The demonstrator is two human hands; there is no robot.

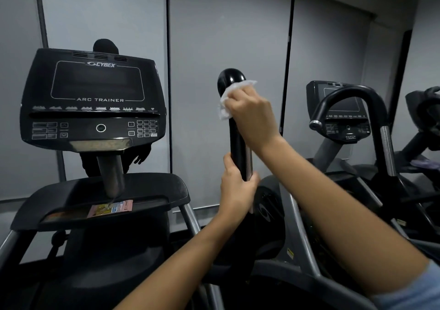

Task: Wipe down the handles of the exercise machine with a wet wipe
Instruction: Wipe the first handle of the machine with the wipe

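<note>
The left hand (238, 185) grips the handle (238, 140) low, probably steadying it, while the right hand (252, 114) presses the wet wipe (228, 100) (bunched) higher up.

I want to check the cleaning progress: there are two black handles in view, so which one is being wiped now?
The upright handle in the middle: the right hand presses the wet wipe on it. The curved handle farther right is untouched.
</note>
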